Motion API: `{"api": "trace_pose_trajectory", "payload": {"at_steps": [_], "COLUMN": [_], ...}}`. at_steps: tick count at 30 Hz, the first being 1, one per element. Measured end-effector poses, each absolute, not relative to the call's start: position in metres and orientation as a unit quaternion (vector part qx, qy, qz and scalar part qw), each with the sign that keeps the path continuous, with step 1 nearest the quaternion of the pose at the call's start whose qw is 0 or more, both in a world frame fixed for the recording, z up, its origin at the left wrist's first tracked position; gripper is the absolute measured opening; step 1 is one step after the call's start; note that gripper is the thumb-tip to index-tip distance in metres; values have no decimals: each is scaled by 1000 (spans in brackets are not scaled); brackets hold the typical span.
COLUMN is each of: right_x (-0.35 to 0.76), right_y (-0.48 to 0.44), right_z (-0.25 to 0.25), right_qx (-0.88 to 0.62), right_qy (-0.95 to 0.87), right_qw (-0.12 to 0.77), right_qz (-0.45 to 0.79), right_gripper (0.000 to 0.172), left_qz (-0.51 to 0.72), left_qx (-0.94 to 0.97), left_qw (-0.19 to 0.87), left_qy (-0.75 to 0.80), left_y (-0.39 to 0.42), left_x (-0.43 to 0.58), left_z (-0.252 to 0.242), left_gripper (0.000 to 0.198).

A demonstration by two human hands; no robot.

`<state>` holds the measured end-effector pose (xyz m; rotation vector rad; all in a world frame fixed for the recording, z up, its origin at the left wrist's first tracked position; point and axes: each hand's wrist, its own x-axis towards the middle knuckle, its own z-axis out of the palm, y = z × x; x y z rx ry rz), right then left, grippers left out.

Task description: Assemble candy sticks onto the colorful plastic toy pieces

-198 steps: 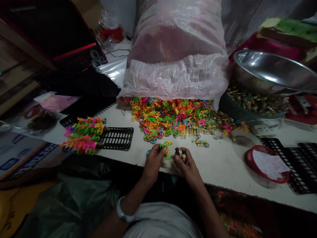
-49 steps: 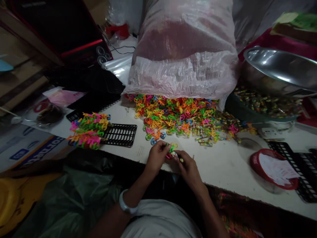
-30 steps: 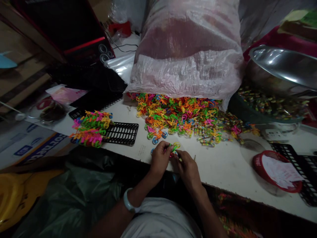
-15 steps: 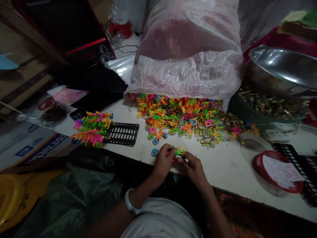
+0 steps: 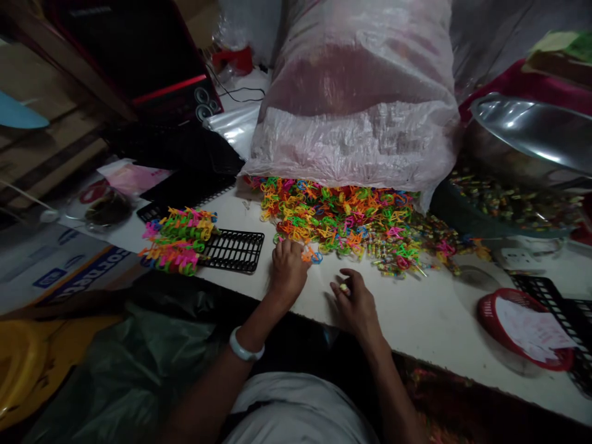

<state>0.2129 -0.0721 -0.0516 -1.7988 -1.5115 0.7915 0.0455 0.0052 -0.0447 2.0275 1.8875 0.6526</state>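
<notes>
My left hand (image 5: 289, 270) is at the near left edge of a heap of bright plastic toy pieces (image 5: 324, 216), its fingers bent down and closed over whatever lies beneath them; that is hidden. A blue-and-orange piece (image 5: 314, 256) lies right beside its fingers. My right hand (image 5: 357, 303) is over the white table, the thumb and fingers around a small pale-tipped tube (image 5: 345, 288). More clear tubes with coloured contents (image 5: 391, 262) lie at the heap's right side. Left of my hands, a black slotted rack (image 5: 235, 250) bears rows of the coloured pieces (image 5: 178, 240).
A big whitish sack (image 5: 356, 135) stands behind the heap. To the right are a green tub of tubes (image 5: 513, 200), a metal bowl (image 5: 536, 132) and a red basket with paper (image 5: 490, 314). A dark-screened device (image 5: 134, 49) stands back left. The table (image 5: 416, 327) ends before my body.
My hands have separated. The left has moved left to the heap's edge, without the coloured piece visible between both hands before. The right stays nearby with the small tube.
</notes>
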Motion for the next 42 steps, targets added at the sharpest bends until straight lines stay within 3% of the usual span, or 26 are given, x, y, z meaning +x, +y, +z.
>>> {"api": "trace_pose_trajectory", "payload": {"at_steps": [4, 8, 11, 19, 26, 29, 33, 36, 39, 42], "right_x": [200, 203, 203, 198, 192, 196, 205, 212, 230, 261], "right_y": [-73, -73, -75, -79, -87, -88, -87, -87, -87, -85], "right_z": [-46, -37, -34, -35, -32, -33, -43, -50, -50, -46], "right_qx": [-612, -621, -650, -654, -676, -663, -623, -612, -642, -734], "right_qy": [-616, -592, -565, -553, -559, -566, -582, -587, -558, -519], "right_qw": [345, 347, 350, 352, 358, 360, 350, 342, 360, 383], "right_qz": [356, 378, 369, 378, 319, 333, 389, 406, 383, 212], "right_gripper": [28, 34, 35, 31, 41, 46, 46, 43, 39, 46], "left_qz": [333, 370, 371, 366, 334, 332, 318, 311, 327, 359], "left_qx": [624, 502, 452, 558, 671, 654, 540, 537, 597, 647], "left_qw": [340, 558, 622, 489, 342, 386, 550, 569, 509, 354], "left_qy": [620, 548, 520, 562, 567, 560, 552, 540, 527, 572], "left_y": [3, -7, -19, -38, -48, -44, -39, -41, -38, -22], "left_x": [43, 44, 50, 62, 68, 66, 66, 70, 66, 47], "left_z": [-39, -35, -32, -32, -23, -24, -35, -41, -40, -37], "left_gripper": [9, 15, 18, 10, 17, 18, 18, 16, 14, 26]}}
